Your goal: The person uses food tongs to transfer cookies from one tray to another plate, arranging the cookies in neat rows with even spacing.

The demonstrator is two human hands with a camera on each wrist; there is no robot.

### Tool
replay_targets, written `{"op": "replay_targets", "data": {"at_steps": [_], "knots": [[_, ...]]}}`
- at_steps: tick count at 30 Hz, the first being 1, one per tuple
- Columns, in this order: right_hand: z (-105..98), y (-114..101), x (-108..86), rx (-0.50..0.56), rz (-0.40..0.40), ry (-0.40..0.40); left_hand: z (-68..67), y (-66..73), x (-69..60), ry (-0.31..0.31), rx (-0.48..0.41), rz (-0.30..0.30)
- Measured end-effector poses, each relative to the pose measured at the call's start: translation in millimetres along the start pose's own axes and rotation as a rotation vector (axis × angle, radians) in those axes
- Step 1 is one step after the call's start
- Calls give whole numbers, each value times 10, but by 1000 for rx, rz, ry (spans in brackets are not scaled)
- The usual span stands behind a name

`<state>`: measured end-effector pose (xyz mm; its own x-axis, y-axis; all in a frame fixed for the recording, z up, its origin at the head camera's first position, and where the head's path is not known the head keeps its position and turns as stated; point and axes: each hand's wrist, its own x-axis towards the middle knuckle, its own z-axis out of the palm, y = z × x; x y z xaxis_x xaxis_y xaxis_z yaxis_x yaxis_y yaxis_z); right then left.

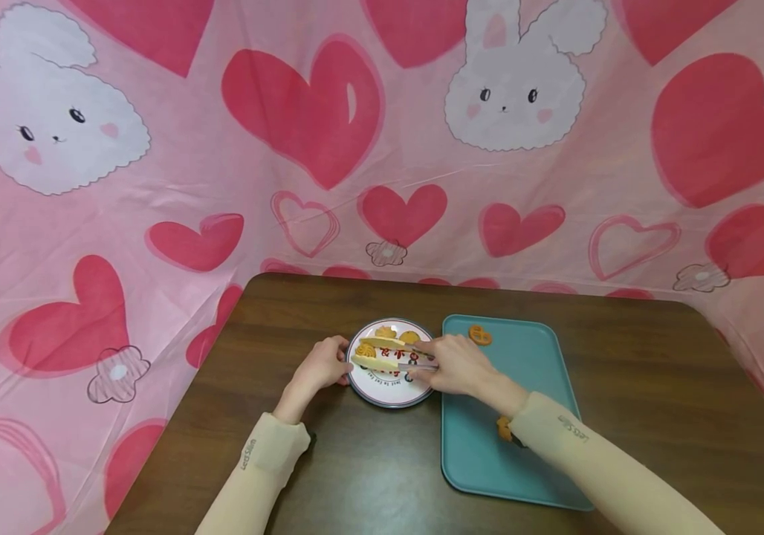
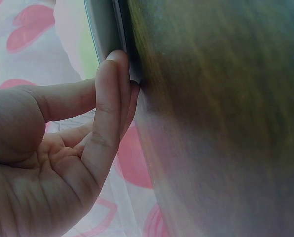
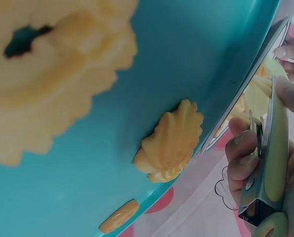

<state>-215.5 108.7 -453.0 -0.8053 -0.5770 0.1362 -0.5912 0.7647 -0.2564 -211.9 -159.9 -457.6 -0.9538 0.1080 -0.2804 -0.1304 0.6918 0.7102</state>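
A round white plate with a dark rim and printed letters lies on the table. My left hand holds its left edge; in the left wrist view, the fingers meet the plate's rim. My right hand grips tongs with pale yellow-green handles and cream tips. The tips reach over the plate, on either side of a swirled cookie; whether they touch it I cannot tell. Two other cookies, one ridged and one round, lie at the plate's far side.
A teal tray sits right of the plate, under my right forearm. On it are a pretzel-shaped cookie and a cookie partly covered by the wrist. Up close, a ridged cookie shows. A heart-print cloth hangs behind the brown table.
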Motion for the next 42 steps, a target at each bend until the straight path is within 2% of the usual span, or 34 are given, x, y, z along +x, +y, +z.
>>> {"op": "replay_targets", "data": {"at_steps": [6, 29, 36, 42], "knots": [[12, 7, 8, -10, 0, -5, -5, 13, -6, -9, 3, -13], [-57, -39, -1, 22, 17, 15, 4, 5, -6, -5, -22, 8], [-153, -34, -44, 22, -4, 54, 0, 14, -10, 0, -2, -6], [-284, 67, -124, 6, 21, 74, -6, 11, -8, 5, 11, 1]]}}
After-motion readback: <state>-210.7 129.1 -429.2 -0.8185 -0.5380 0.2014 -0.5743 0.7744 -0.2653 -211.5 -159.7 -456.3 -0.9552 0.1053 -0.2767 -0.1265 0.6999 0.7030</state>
